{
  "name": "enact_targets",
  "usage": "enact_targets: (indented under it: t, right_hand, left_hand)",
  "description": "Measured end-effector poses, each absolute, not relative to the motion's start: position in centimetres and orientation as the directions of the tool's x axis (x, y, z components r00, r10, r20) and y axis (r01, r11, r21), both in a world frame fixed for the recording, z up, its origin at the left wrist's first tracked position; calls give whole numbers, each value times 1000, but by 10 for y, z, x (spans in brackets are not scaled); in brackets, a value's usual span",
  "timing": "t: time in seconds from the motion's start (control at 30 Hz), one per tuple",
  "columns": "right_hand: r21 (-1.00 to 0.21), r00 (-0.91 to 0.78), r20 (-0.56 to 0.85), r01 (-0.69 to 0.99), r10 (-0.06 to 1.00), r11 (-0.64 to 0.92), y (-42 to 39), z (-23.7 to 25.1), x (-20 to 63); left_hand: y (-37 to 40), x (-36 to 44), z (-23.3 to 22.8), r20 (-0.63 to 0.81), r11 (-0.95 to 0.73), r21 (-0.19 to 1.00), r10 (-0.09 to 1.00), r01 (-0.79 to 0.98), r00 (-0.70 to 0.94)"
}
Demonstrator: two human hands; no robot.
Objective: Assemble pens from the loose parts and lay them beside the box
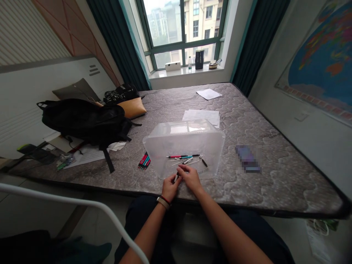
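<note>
My left hand (pixel 169 189) is closed around a small white and dark pen (pixel 176 178), seen only in part between the fingers. The fingertips of my right hand (pixel 190 177) pinch the dark end of the same piece, close against the left hand. Both hands are at the front edge of a translucent plastic box (pixel 159 146) lying on its side with its opening towards me. Inside it lie several pens and pen parts, among them a red, blue and black pen (pixel 183 157) and a short black cap (pixel 204 162). Left of the box rests a bunch of red and teal pens (pixel 144 161).
The box lies on a patterned mattress (pixel 236 121). Paper sheets (pixel 203 116) are behind the box and a blurred phone (pixel 248 158) is to its right. A black backpack (pixel 85 119) and a tan pouch (pixel 133 107) lie at left. A white curved tube (pixel 82 203) crosses the lower left.
</note>
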State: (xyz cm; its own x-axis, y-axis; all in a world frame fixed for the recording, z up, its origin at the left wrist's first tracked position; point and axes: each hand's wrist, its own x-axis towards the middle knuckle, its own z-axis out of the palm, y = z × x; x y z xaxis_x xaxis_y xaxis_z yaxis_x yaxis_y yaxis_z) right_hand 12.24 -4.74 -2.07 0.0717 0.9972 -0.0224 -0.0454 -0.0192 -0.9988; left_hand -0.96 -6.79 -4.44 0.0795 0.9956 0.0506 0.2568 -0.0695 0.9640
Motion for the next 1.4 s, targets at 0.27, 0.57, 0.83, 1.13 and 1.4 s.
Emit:
enact_targets:
  t: [0.27,0.57,0.83,1.13,1.4]
  right_hand:
    - [-975,-115,-49,-209,992,-72,-47,-18,130]
    - [-978,-95,-52,-196,994,-70,-47,-15,131]
    - [-979,-178,-27,-196,984,-63,-49,-19,139]
    - [-989,-244,22,-149,969,-16,-51,-17,136]
    - [-999,-5,52,4,999,52,-44,-21,145]
  left_hand:
    - [-67,-7,-43,30,-61,934,995,353,94]
    - [-69,-6,-39,-13,-20,955,994,297,107]
    - [-71,-7,-46,16,-53,948,993,313,119]
    - [-72,-6,-46,25,-63,938,993,341,115]
    - [-68,-8,-41,-34,24,984,998,178,56]
